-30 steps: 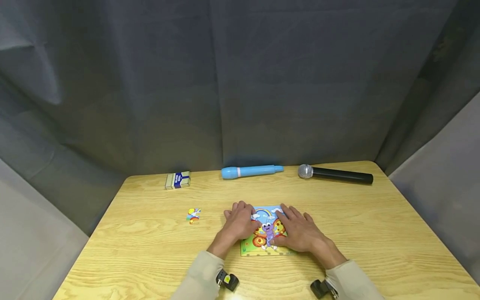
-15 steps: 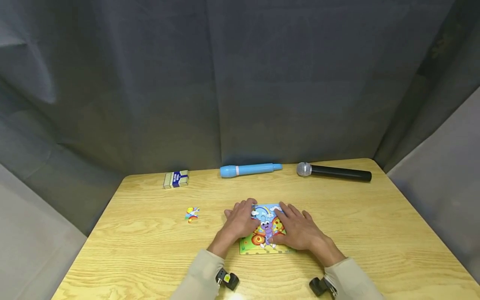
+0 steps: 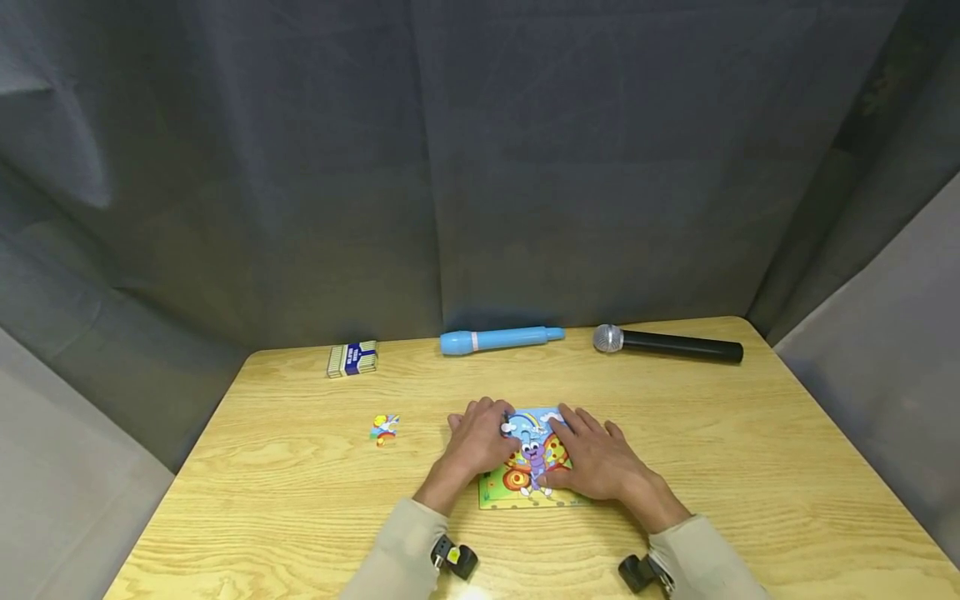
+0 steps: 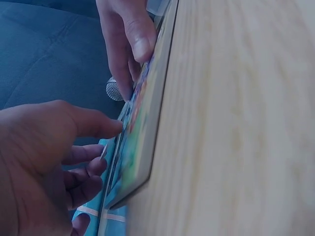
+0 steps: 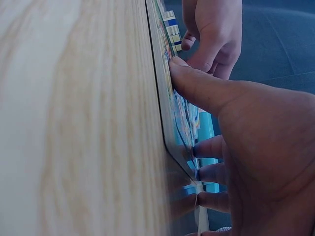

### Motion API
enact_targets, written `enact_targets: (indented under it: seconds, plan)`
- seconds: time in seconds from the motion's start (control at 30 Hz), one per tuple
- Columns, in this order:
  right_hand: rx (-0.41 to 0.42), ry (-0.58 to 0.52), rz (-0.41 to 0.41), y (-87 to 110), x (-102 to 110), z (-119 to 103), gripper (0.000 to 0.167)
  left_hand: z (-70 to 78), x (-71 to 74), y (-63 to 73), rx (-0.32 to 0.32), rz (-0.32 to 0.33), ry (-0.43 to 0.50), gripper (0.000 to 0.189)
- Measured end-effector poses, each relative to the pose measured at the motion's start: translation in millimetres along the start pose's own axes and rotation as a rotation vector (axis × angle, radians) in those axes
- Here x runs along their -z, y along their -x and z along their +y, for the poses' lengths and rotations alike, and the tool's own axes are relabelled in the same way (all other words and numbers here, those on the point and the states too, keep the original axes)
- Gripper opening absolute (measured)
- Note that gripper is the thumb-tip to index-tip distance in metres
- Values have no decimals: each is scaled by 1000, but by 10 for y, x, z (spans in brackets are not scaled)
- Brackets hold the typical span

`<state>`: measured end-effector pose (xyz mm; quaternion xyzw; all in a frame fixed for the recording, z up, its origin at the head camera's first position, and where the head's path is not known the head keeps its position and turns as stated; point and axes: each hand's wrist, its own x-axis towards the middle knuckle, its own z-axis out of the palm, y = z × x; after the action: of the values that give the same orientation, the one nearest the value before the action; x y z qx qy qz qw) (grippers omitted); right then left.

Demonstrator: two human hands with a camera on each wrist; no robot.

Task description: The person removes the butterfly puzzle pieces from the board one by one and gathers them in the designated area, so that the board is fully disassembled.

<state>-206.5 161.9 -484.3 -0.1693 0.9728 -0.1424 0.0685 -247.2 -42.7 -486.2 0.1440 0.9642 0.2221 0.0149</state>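
Note:
A butterfly jigsaw puzzle (image 3: 517, 502) lies flat on the table in front of the person, its picture up. Over its far left corner, the left hand (image 3: 480, 440) has bent fingers at the edge of a thin puzzle piece (image 4: 104, 151), with the thumb close to the picture. The piece stands a little raised at those fingertips, mostly hidden by the hand in the head view. The right hand (image 3: 603, 462) rests on the puzzle's right side, fingers spread and thumb (image 5: 178, 64) on the picture. Off to the left lies a small group of puzzle pieces (image 3: 386, 427).
Along the table's (image 3: 300, 500) far edge lie a box of striped sticks (image 3: 352, 359), a blue microphone-shaped tube (image 3: 502, 339) and a black microphone (image 3: 667, 343) with a silver head. A dark cloth (image 3: 450, 167) hangs behind the table.
At the puzzle's far left corner, the left hand's fingers first reach further over the edge, then bend back slightly. The right hand stays on the puzzle. The head view has shifted slightly.

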Motion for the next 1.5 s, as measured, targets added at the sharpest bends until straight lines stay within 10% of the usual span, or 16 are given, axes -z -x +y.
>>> enact_targets:
  seconds: [1.5]
  plan:
    - [6, -8, 16, 6, -10, 15, 93, -1023, 490, 226, 107, 75, -50, 39]
